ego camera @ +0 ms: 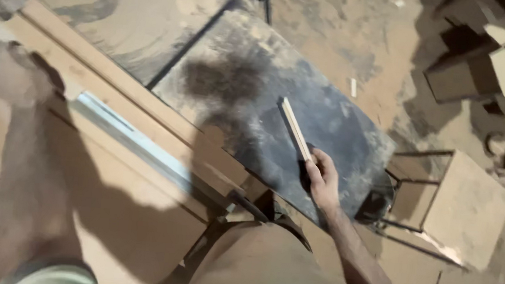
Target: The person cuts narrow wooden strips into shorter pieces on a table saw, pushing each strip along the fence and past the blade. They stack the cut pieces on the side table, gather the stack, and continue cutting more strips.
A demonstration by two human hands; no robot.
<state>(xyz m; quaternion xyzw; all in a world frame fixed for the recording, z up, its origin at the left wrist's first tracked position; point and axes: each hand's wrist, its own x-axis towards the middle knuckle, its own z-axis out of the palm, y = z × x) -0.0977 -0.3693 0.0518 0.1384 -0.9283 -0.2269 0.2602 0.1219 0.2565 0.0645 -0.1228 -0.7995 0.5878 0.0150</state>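
Wooden strip (296,127) is lying on the dark dusty tabletop (251,87), its long axis running up and left from the right hand (324,180), whose fingers are closing on its near end. Left hand (12,75) is blurring at far left, grip unreadable.
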